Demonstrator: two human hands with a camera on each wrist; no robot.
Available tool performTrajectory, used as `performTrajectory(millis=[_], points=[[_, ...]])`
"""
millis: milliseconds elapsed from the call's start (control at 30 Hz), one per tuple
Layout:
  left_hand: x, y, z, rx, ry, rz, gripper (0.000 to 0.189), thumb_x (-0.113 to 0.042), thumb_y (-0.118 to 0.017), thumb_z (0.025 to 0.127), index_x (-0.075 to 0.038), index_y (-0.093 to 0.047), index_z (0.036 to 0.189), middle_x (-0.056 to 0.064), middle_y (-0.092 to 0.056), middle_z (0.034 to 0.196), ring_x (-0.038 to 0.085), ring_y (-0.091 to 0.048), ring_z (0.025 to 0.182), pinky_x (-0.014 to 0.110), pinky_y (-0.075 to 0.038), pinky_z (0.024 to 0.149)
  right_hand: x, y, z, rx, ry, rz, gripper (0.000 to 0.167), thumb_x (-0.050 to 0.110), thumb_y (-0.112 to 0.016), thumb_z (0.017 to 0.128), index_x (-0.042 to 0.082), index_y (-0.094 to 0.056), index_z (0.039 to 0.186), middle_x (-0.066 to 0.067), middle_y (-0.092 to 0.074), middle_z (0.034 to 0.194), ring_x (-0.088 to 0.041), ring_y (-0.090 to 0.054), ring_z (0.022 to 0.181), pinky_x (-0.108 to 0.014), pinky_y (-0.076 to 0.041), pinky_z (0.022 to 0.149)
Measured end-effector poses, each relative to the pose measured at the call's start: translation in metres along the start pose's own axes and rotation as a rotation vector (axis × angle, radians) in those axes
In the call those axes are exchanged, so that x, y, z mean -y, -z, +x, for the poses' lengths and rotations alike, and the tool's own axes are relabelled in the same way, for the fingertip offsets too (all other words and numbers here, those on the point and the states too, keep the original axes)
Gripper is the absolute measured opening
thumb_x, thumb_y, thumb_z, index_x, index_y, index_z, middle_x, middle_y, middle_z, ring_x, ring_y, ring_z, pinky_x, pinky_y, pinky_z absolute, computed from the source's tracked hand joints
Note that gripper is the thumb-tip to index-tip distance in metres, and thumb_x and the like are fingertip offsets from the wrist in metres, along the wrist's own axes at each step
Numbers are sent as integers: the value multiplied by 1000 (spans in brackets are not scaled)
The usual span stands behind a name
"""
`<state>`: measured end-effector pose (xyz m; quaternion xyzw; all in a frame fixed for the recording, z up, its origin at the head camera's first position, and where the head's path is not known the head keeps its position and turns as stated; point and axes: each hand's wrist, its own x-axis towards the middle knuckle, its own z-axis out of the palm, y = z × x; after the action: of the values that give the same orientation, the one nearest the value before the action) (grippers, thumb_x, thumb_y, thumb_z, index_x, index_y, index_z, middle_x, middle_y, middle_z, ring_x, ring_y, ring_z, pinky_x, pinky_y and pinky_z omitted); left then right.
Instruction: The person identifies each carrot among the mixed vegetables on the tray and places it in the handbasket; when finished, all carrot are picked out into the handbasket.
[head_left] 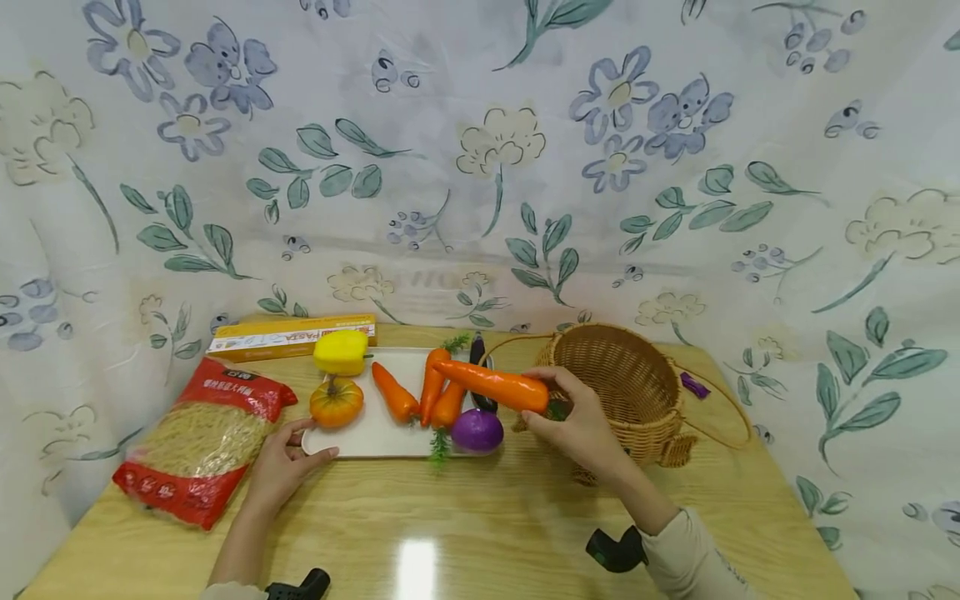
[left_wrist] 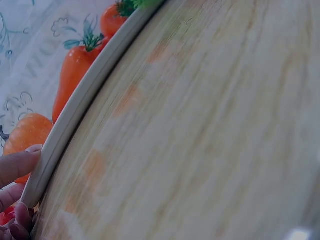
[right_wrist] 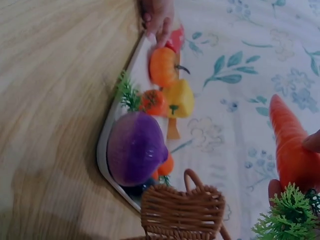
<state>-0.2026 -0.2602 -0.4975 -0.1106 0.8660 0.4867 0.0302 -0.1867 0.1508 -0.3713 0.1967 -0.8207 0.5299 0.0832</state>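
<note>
My right hand [head_left: 577, 425] grips a large orange toy carrot [head_left: 491, 385] by its thick leafy end, above the tray's right side and beside the wicker basket [head_left: 645, 429]. In the right wrist view, the carrot [right_wrist: 290, 145] has its pointed tip up. At the white tray's [head_left: 360, 446] front left corner, my left hand [head_left: 288, 458] holds the rim between thumb and fingers. On the tray lie a yellow bell pepper [head_left: 341, 352], a small pumpkin [head_left: 337, 403], several orange vegetables [head_left: 393, 392], a dark eggplant [head_left: 477, 350] and a purple round vegetable [head_left: 477, 431].
A red pasta bag [head_left: 202, 437] lies left of the tray, and a yellow pasta box [head_left: 292, 337] behind it. The basket's thin handle [head_left: 738, 417] loops out to the right, near a small purple item [head_left: 694, 385]. A flowered curtain [head_left: 450, 208] hangs behind the table.
</note>
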Motion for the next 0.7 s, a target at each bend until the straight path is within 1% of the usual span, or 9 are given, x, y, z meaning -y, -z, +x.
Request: performTrajectory(millis=[100, 200, 333, 467, 700], points=[[-1, 1, 0, 9, 3, 1, 84, -35, -80, 84, -1, -38, 148, 19, -40, 124, 13, -45, 78, 23, -38, 62, 0, 10, 2, -4, 11, -8, 46, -1, -75, 82, 8, -62, 126, -12, -62, 124, -24, -60, 106, -27, -51, 89], [-1, 2, 1, 10, -6, 2, 84, -35, -80, 84, -1, -38, 148, 20, -42, 123, 11, -46, 75, 23, -39, 61, 0, 20, 5, 4, 18, -24, 45, 0, -75, 83, 7, -62, 126, -13, -62, 124, -25, -60, 106, -27, -51, 89], [1, 1, 1, -6, -23, 8, 83, -33, -81, 83, -1, -40, 147, 20, -47, 122, 8, -47, 69, 23, -40, 59, 0, 36, 10, 20, 4, -48, 44, 2, -74, 85, 7, -61, 127, -13, -63, 122, -26, -61, 105, -31, -51, 90], [1, 1, 1, -3, -12, 19, 84, -36, -81, 83, -1, -39, 147, 20, -45, 124, 10, -47, 72, 24, -39, 61, -1, 52, 15, 35, -22, -65, 43, 2, -73, 85, 6, -60, 126, -14, -62, 122, -27, -60, 105, -34, -50, 90], [-1, 1, 1, 14, 16, 37, 86, -39, -79, 84, -2, -37, 149, 20, -44, 126, 12, -46, 77, 24, -39, 63, -4, 81, 25, 47, -80, -72, 44, 2, -72, 87, 2, -57, 128, -17, -58, 127, -28, -58, 105, -25, -49, 87]])
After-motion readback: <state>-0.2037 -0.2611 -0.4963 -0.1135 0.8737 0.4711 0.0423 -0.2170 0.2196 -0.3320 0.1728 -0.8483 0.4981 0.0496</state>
